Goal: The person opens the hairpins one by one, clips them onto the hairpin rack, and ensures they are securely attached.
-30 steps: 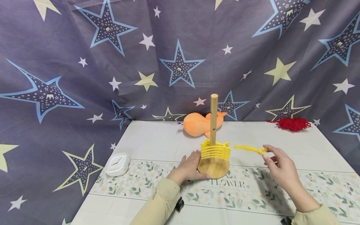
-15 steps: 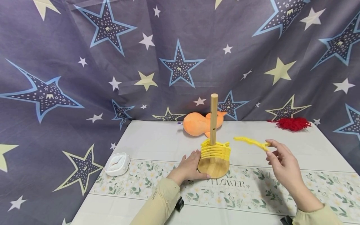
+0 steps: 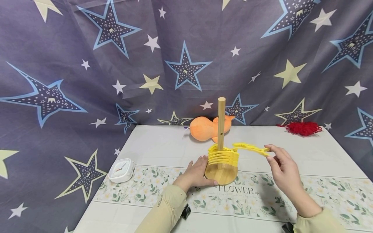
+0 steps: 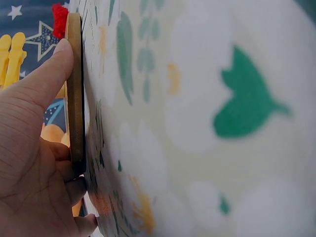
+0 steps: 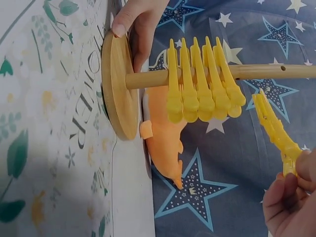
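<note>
My left hand (image 3: 196,173) holds the round base of a wooden stand (image 3: 222,174) at its left side, thumb at the front rim. Several long yellow hair clips (image 3: 222,157) sit stacked one above another around the lower part of its post (image 5: 148,79), tapered ends pointing one way. My right hand (image 3: 285,166) pinches one more yellow hair clip (image 5: 272,123) by its lever end, between thumb and fingers. That clip points left in the head view, its tip just to the right of the stack's top and overlapping its edge there. In the right wrist view a gap shows between tip and stack.
An orange plush toy (image 3: 201,129) lies behind the post. Red yarn (image 3: 304,128) is at the back right, and a white clock (image 3: 121,170) stands at the left. A star-patterned curtain (image 3: 128,94) hangs behind the table (image 3: 163,142).
My right hand first lifts and tilts the hair clip upward, then carries it left to the stack. My left hand and the stand stay where they were.
</note>
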`<state>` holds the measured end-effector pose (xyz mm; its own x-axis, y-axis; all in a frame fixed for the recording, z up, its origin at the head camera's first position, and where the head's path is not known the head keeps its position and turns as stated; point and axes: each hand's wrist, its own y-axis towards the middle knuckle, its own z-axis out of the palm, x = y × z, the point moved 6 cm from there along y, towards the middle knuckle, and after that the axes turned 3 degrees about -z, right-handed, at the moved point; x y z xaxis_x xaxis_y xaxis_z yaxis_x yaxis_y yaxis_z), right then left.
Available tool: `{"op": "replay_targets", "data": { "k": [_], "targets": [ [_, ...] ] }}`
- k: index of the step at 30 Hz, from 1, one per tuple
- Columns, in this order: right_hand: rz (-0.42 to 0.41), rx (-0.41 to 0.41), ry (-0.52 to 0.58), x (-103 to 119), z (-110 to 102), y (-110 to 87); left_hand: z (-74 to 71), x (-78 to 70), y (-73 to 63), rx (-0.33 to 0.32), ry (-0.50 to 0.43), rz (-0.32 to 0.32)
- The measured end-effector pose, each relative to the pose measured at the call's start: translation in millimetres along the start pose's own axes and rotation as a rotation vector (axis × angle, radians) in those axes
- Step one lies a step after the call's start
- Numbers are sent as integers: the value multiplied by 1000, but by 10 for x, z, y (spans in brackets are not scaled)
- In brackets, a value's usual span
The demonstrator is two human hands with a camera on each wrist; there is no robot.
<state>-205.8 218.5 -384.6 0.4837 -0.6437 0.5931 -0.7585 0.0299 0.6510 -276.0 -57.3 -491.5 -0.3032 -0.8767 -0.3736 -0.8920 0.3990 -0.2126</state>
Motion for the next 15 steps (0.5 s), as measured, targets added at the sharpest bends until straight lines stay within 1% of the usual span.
{"op": "replay_targets", "data": {
  "k": [8,15],
  "targets": [
    [20,-26,-11,23,78,15,1,1,-2,-2,2,6],
    [41,-70,-7,48,148,57,4,5,-1,10,-10,8]
  ]
}}
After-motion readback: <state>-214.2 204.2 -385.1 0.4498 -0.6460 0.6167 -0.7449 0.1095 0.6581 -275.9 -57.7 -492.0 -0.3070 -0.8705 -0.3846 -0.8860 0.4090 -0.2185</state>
